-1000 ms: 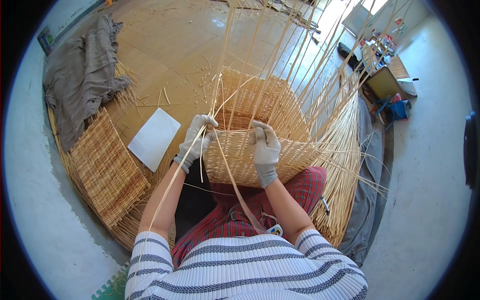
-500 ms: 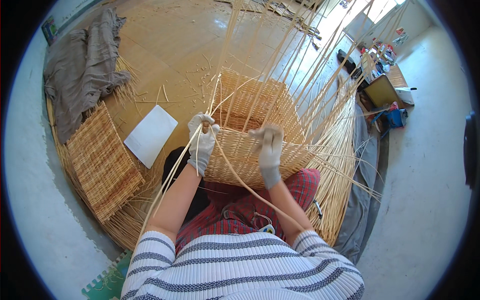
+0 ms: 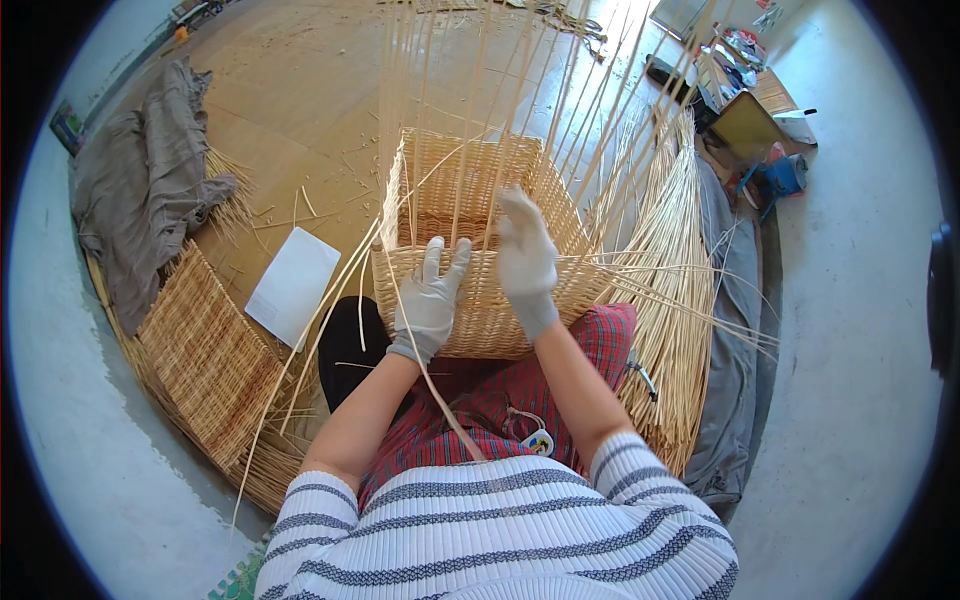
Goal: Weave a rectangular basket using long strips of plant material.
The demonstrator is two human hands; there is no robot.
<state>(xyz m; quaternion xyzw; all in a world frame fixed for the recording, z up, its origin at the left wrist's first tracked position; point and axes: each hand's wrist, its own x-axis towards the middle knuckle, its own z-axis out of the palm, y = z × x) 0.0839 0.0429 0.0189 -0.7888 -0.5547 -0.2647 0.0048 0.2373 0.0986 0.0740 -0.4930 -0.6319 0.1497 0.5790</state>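
Basket [image 3: 490, 320] across your lap [image 3: 608, 330], tall stakes [image 3: 462, 165] rising. Left hand [image 3: 430, 305] open, fingers spread over its near side; right hand [image 3: 527, 250] blurred farther right, grip can't be told. Uneven pressing could skew stakes; trailing strand [image 3: 440, 403] could snag.

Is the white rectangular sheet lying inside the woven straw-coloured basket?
No, the white rectangular sheet lies outside, to the left of the woven straw-coloured basket.

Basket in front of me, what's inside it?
Inside the basket, woven walls show, darker low down, behind upright canes. The near wall and right hand cover the rest; whether the bottom shows is unclear.
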